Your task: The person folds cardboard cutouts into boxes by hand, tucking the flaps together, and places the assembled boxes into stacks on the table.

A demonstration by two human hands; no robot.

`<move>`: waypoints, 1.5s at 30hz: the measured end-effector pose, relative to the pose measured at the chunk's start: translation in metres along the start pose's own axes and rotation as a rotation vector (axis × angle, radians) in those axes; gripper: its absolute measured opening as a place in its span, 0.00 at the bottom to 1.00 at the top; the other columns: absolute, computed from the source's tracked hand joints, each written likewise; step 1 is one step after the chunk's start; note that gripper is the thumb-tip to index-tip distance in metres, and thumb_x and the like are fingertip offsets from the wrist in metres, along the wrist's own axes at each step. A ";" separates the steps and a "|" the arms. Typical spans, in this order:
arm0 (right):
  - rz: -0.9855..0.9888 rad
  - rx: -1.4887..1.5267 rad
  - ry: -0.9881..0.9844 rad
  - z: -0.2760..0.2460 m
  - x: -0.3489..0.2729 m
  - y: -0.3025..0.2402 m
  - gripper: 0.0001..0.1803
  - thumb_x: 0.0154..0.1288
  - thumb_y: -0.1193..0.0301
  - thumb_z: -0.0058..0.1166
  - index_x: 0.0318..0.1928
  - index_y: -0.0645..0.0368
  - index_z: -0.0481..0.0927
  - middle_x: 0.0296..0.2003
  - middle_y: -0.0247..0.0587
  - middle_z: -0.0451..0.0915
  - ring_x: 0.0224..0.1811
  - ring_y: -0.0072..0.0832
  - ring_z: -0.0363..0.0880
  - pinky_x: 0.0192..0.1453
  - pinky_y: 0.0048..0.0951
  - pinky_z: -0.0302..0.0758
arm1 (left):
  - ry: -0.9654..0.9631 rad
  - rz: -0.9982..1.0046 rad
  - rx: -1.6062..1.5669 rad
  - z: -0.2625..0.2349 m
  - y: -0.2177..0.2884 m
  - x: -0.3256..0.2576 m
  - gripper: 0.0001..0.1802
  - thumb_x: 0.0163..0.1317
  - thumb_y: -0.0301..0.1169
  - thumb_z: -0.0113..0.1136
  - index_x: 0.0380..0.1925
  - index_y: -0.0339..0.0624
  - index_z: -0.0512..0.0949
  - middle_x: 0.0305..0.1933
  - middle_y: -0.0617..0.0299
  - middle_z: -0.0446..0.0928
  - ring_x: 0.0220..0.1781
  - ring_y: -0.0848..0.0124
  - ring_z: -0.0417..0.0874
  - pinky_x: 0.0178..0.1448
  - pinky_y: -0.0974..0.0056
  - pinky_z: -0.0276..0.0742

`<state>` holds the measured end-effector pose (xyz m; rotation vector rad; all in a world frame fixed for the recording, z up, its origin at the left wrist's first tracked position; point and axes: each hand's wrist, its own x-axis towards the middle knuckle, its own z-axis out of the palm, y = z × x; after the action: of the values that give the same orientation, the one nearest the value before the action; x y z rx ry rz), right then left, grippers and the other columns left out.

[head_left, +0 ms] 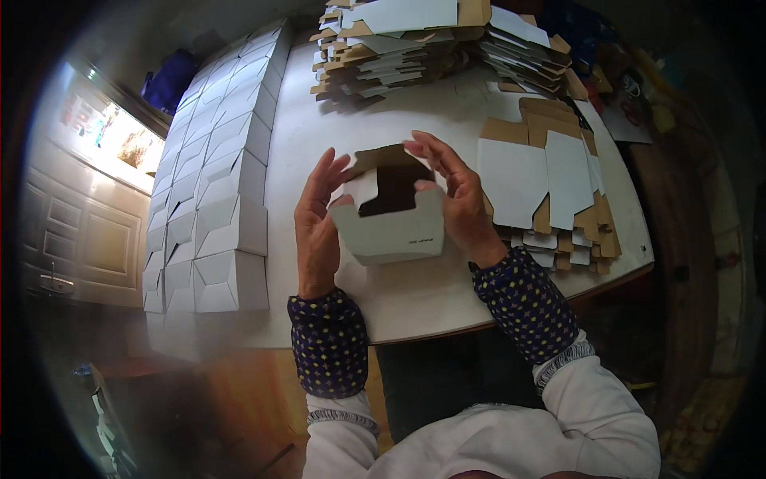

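Between my hands is a small white cardboard box (391, 238), its brown inside showing through the open top. My left hand (317, 223) grips its left side, thumb at the near rim and fingers along the left edge. On the opposite side my right hand (463, 203) holds it, with the thumb at the near corner and the fingers reaching to the far flap. The box is close above the table; whether its base touches cannot be made out. Dark patterned sleeve covers are on both forearms.
Rows of closed white boxes (231, 172) line the table's left side. A tall stack of flattened cartons (399, 60) stands at the back. More flat cartons (515, 184) lie in a pile at the right, near the white tabletop's (311, 96) edge.
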<state>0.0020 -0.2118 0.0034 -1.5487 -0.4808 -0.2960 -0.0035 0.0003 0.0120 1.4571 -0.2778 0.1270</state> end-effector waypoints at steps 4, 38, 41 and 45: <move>0.246 0.323 0.112 -0.003 -0.004 -0.011 0.34 0.66 0.74 0.50 0.74 0.56 0.68 0.64 0.41 0.78 0.67 0.31 0.73 0.74 0.31 0.64 | -0.098 0.012 -0.058 0.009 0.007 -0.004 0.52 0.53 0.28 0.73 0.79 0.46 0.59 0.73 0.45 0.70 0.73 0.53 0.71 0.75 0.54 0.67; -0.021 0.584 -0.044 0.009 -0.004 0.007 0.30 0.65 0.68 0.58 0.67 0.55 0.68 0.68 0.42 0.71 0.73 0.33 0.67 0.78 0.35 0.60 | 0.184 0.012 -0.037 0.023 -0.002 -0.008 0.29 0.68 0.32 0.46 0.69 0.41 0.71 0.60 0.55 0.75 0.61 0.64 0.72 0.69 0.59 0.64; -0.027 0.525 -0.051 0.008 -0.003 0.005 0.30 0.63 0.70 0.59 0.66 0.55 0.68 0.68 0.42 0.71 0.73 0.34 0.67 0.79 0.35 0.61 | 0.185 0.038 -0.029 0.024 0.000 -0.009 0.29 0.68 0.32 0.45 0.69 0.41 0.71 0.60 0.55 0.75 0.61 0.64 0.72 0.69 0.59 0.64; 0.020 0.313 -0.026 0.003 -0.002 -0.001 0.31 0.60 0.75 0.61 0.65 0.55 0.69 0.68 0.42 0.71 0.73 0.34 0.67 0.79 0.36 0.61 | 0.167 0.085 -0.029 0.027 0.003 -0.010 0.30 0.68 0.33 0.44 0.70 0.41 0.70 0.61 0.55 0.75 0.62 0.63 0.72 0.70 0.59 0.64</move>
<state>-0.0003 -0.2089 0.0036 -1.2526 -0.5061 -0.1750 -0.0165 -0.0256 0.0151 1.3972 -0.2043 0.3102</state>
